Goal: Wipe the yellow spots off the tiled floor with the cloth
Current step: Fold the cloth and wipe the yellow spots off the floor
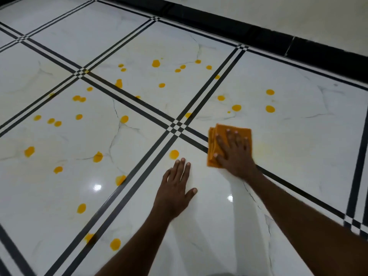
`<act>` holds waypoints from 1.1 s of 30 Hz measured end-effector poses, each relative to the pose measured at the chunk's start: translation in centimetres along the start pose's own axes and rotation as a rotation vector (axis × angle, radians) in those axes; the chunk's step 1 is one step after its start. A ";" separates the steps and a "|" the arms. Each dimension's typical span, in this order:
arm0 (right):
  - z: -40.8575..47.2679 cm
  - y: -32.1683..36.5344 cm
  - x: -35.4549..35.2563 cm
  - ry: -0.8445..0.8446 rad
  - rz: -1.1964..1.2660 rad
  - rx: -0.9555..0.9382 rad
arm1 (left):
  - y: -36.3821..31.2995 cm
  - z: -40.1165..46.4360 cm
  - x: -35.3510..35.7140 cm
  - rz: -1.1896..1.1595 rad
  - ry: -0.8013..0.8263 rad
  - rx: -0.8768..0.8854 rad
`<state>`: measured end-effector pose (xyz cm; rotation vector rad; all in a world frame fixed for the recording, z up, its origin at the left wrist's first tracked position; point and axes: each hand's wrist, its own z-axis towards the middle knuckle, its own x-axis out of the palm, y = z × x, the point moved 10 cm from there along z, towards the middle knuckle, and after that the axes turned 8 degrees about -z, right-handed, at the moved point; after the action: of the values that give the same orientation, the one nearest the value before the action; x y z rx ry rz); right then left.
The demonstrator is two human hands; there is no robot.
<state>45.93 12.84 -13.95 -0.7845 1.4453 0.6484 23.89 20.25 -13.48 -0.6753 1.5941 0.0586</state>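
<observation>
A folded orange cloth (220, 132) lies flat on the white tiled floor (298, 156), over a black grout stripe. My right hand (234, 151) presses on it with fingers spread straight. My left hand (176, 185) rests flat on the tile nearer me, fingers straight, just below one yellow spot (174, 154). Several more yellow spots are scattered over the tiles to the left and beyond the cloth, such as a yellow spot (270, 109) to the far right. A faint yellowish smear (264, 148) shows right of the cloth.
Black double stripes (139, 112) cross the floor between the tiles. A black skirting band (258, 34) runs along the wall at the top right. Light glints off the glossy tile near my left arm.
</observation>
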 end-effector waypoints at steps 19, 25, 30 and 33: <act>-3.8 9.7 -1.3 -0.025 0.052 -0.042 | 5.9 -3.1 -2.5 -0.080 -0.104 -0.268; 4.2 13.4 -1.1 0.028 0.015 -0.286 | 7.4 -4.1 -3.3 -0.073 -0.135 -0.273; 2.2 10.4 -1.7 -0.026 0.069 -0.018 | 7.7 -3.7 -3.3 -0.098 -0.073 -0.292; -2.0 17.3 -1.4 -0.009 0.053 -0.317 | 8.3 -3.3 -4.1 -0.046 0.088 -0.266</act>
<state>30.88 21.78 -13.78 -0.9889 1.3754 0.9356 17.16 27.20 -12.07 -0.9314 1.6703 0.2122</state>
